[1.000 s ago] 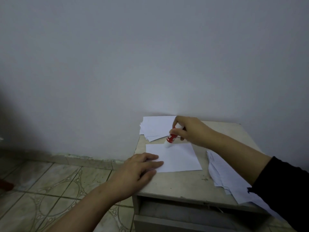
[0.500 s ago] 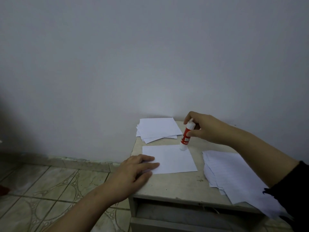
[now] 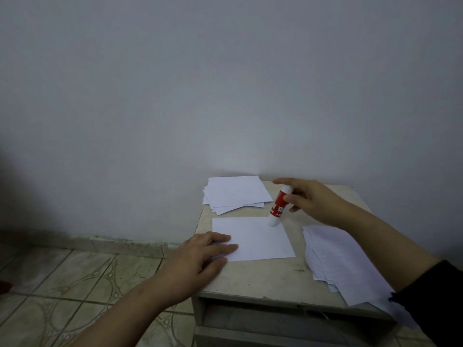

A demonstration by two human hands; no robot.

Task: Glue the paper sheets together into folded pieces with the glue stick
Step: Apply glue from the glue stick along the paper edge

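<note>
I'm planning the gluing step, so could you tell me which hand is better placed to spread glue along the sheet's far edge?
The right hand. It holds the glue stick, whose tip is at the sheet's far right corner. The left hand lies flat on the near left corner, steadying it.

right hand (image 3: 314, 202) holds the glue stick (image 3: 278, 206) tip-down on the centre sheet (image 3: 260, 237); left hand (image 3: 200, 256) presses its lower-left corner.

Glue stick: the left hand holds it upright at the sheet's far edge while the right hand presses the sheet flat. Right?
Not quite: the head view shows the hands swapped. The right hand holds the glue stick at the sheet's far edge; the left hand presses the sheet flat.
</note>
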